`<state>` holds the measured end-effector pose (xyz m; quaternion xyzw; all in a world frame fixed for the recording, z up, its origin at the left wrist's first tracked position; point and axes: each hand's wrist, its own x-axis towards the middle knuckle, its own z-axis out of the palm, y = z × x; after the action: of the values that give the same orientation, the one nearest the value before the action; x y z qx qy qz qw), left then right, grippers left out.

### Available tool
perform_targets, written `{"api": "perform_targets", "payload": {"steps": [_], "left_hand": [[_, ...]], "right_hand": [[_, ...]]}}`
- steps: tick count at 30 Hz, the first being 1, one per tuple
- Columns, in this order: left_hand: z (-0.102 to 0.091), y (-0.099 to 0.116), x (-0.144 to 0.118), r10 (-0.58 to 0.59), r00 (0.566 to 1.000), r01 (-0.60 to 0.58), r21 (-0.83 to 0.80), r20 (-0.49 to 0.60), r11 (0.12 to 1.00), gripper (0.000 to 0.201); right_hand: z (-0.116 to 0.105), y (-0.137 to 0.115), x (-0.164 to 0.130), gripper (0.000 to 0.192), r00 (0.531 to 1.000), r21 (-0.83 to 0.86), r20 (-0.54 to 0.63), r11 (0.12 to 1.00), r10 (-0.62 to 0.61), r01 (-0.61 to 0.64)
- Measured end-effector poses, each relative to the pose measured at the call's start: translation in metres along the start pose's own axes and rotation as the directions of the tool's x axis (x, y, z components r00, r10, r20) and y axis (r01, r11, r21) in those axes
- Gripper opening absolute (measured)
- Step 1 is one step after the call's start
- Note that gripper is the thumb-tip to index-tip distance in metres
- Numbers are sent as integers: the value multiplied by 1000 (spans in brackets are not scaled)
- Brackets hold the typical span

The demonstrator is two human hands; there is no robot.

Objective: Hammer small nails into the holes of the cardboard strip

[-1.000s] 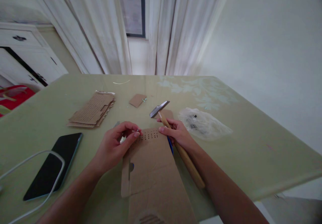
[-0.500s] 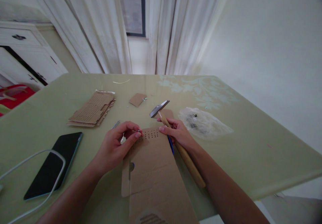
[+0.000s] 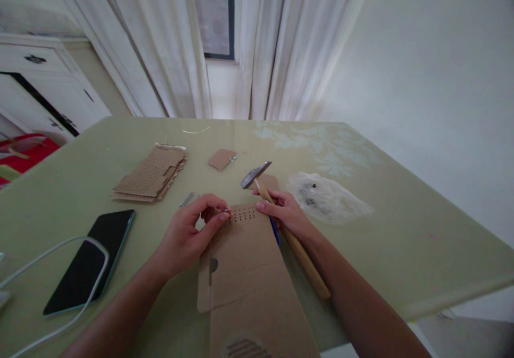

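Note:
A brown cardboard sheet (image 3: 249,272) with rows of small holes near its far end lies on the green table (image 3: 401,229) in front of me. My left hand (image 3: 193,235) pinches a small nail at the sheet's far left corner, beside the holes. My right hand (image 3: 285,213) grips a wooden-handled hammer (image 3: 281,224); its metal head is raised just beyond the sheet. A blue pen (image 3: 274,231) lies under my right hand along the sheet's right edge.
A stack of perforated cardboard pieces (image 3: 150,174) and a small cardboard scrap (image 3: 221,159) lie farther back. Loose nails (image 3: 187,199) sit near my left hand. A crumpled plastic bag (image 3: 327,196) is at right. A dark phone (image 3: 90,259) with a white cable (image 3: 48,256) lies at left.
Both hands and the hammer hold almost the same pose. My left fingers with the nail have crept slightly right toward the holes; the view has shifted a little.

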<state>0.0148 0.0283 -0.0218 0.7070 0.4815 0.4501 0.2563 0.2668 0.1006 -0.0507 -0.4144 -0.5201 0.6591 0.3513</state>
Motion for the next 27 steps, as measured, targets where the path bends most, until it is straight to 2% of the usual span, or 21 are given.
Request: {"api": "perform_targets", "payload": {"steps": [20,27], "left_hand": [[-1,-3,-1,-23,999,24,-16,22,1000,15],[0,2,2,15,1000,-15,5,23,1000,13]], "right_hand": [[0,2,1,71,1000,17,-6,1000,15,-15],[0,-1,0,72,1000,-42,7,999,-9,9]]}}
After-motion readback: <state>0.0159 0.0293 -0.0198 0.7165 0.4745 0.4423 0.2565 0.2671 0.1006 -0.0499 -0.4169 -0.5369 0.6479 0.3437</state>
